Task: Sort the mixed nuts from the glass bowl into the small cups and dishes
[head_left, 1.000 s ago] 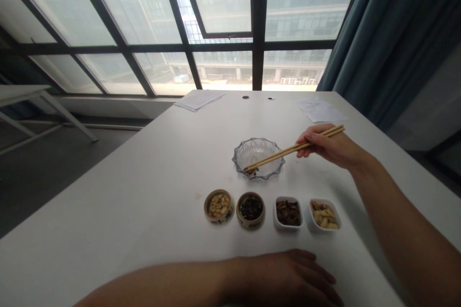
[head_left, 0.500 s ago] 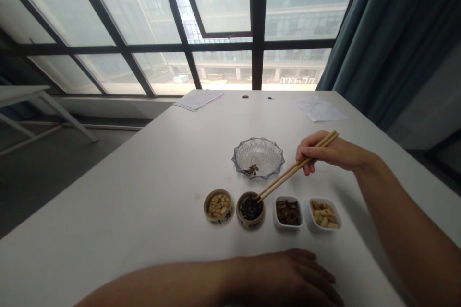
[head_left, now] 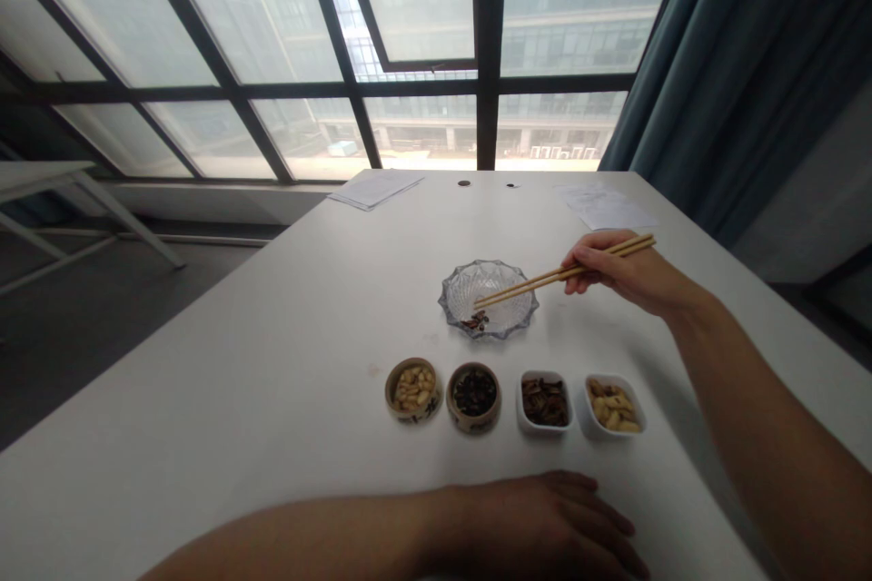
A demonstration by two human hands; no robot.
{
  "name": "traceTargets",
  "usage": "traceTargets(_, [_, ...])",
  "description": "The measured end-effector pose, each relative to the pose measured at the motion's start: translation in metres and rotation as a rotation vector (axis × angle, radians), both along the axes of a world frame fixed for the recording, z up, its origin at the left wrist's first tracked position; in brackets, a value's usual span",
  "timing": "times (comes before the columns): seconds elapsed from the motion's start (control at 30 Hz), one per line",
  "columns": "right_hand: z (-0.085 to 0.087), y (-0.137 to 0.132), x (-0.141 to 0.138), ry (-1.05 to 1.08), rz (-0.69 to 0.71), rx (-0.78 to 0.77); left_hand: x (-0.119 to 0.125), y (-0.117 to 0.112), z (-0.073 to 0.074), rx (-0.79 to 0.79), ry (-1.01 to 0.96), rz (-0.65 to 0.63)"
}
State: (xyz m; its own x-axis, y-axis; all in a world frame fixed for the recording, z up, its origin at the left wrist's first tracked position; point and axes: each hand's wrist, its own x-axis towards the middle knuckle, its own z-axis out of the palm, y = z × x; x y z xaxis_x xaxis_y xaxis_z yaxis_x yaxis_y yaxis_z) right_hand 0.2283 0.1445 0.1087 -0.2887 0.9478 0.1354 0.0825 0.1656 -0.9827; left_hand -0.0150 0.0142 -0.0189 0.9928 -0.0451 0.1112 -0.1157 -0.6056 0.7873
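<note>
My right hand (head_left: 617, 272) is closed round a pair of wooden chopsticks (head_left: 545, 280), whose tips hover over the clear glass bowl (head_left: 488, 297). A few dark seeds lie in that bowl near its front. My left hand (head_left: 545, 526) lies flat on the table's near edge, fingers stretched out, holding nothing. In front of the glass bowl stands a row of small dishes: a brown bowl of pale nuts (head_left: 412, 388), a brown bowl of dark seeds (head_left: 474, 395), a white dish of brown pieces (head_left: 544, 401) and a white dish of pale nuts (head_left: 613, 407).
The white table (head_left: 272, 363) runs back toward a large window. Papers (head_left: 376, 189) lie at its far left and another sheet (head_left: 603, 207) at its far right. A dark curtain (head_left: 736, 64) hangs on the right. Another table (head_left: 61, 186) stands at the left.
The chopstick tips went from the glass bowl down to the brown bowl of dark seeds, then rose back over the glass bowl. My left hand stayed still.
</note>
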Motion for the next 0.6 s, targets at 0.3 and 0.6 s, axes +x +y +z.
traceTargets(0.3, [-0.024, 0.012, -0.021, -0.077, -0.054, 0.006, 0.005, 0.001, -0.001, 0.079, -0.052, -0.039])
traceTargets(0.6, [-0.036, 0.014, -0.026, -0.097, -0.019, -0.023, 0.006, 0.001, 0.006, 0.077, -0.055, -0.041])
